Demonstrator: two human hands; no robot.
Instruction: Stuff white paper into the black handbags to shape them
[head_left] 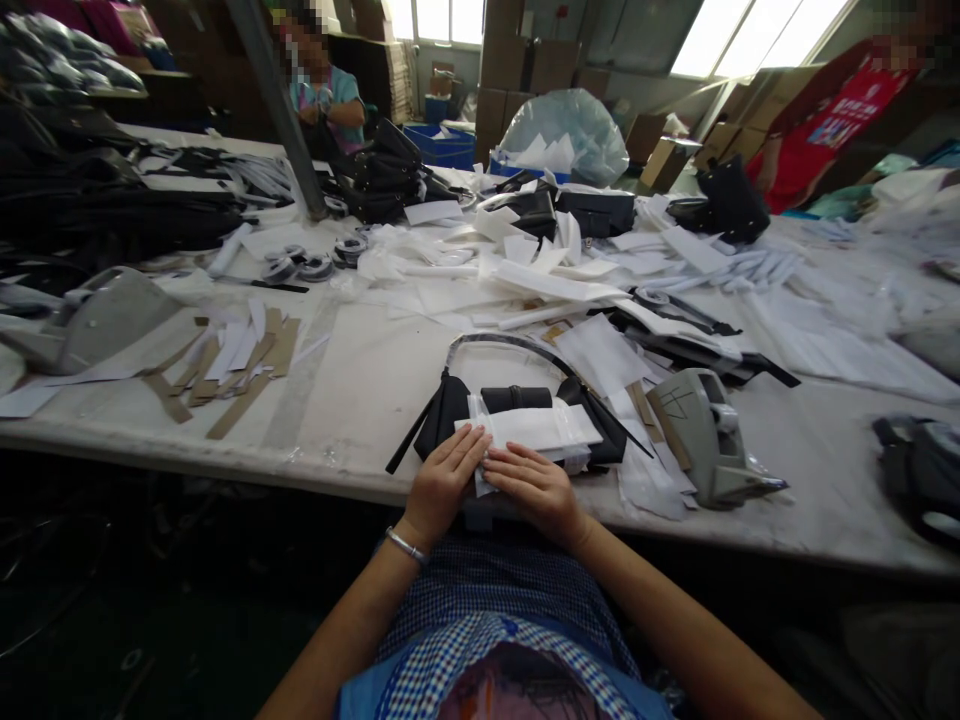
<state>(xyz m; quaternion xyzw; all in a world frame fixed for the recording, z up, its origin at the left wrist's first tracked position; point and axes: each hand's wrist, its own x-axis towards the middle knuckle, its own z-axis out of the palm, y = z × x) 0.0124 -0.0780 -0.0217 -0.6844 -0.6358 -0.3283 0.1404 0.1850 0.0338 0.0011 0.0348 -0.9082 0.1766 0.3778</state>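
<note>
Pressing white wrap (536, 430) on black bag (450, 410) | left hand (444, 480), right hand (534, 487) together, flat, gripping nothing

Both forearms reach forward and converge, the left hand (442, 480), a bangle on its wrist, lying palm down with fingers extended flat, the right hand (534, 485) beside it, fingers spread and pressing down, fingertips nearly meeting.

black bag (450, 405), white-wrapped, flat at table edge
</note>
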